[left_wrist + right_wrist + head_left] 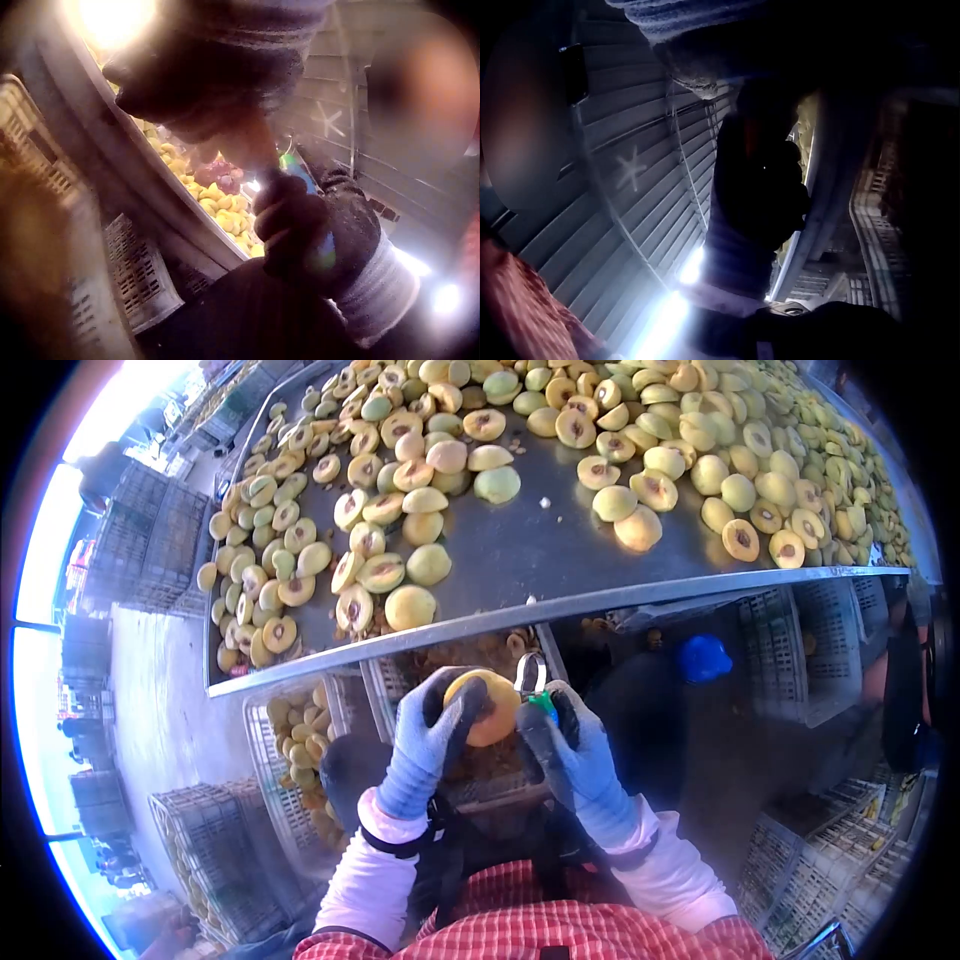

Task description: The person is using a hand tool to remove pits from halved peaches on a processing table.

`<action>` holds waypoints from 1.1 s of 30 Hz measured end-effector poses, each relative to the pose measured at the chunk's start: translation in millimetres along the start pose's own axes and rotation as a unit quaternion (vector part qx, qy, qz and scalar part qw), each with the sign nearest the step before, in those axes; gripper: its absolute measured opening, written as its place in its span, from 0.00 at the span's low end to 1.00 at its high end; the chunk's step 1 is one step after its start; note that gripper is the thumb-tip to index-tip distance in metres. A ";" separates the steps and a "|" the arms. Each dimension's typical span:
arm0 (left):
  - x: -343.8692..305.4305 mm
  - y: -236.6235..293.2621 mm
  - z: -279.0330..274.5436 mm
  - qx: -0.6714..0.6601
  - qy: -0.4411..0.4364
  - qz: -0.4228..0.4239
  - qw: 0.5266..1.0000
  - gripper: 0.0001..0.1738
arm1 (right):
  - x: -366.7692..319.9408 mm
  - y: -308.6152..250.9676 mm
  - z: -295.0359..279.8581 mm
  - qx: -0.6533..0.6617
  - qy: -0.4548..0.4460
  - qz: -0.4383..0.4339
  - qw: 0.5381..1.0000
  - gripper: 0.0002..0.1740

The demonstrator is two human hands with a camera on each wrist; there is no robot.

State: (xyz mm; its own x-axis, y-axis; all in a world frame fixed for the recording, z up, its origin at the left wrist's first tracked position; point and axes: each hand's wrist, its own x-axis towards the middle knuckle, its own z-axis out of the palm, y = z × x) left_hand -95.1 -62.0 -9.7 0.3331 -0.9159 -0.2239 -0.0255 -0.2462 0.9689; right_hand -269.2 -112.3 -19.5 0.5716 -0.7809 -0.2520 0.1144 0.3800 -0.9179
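Fruit (503, 712) and looped tool (541, 676) held close

The fruit is gripped by the curled left hand (418, 735); beside it, the tool's green handle (544, 702) is gripped in the curled right hand (578, 745). Halved fruits (382, 572) are spread on a metal table (490, 555) beyond both hands.

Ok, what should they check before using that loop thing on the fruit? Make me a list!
1. Fruit held by the left hand: ok, gripped.
2. Tool held by the right hand: ok, gripped by its green end.
3. Loop away from the left fingers: ok, they're apart.
4. Gloves on both hands: ok.
5. Crate below the hands: ok, it's there.
6. Stone out of the held fruit: cannot tell, the fruit's inside isn't clear.
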 end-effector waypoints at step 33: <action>-52.1 -42.2 10.0 0.158 -0.049 0.147 0.975 0.17 | -62.1 46.3 8.6 -0.211 -0.080 0.004 0.974 0.16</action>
State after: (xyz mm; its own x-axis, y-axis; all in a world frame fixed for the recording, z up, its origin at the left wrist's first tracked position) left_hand -120.8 -7.0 -40.0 0.1766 -0.9837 0.0347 -0.4000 -0.0396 0.9157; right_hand -292.4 -42.0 -43.7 0.6948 -0.6782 -0.2394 -0.2155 0.1213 -0.9689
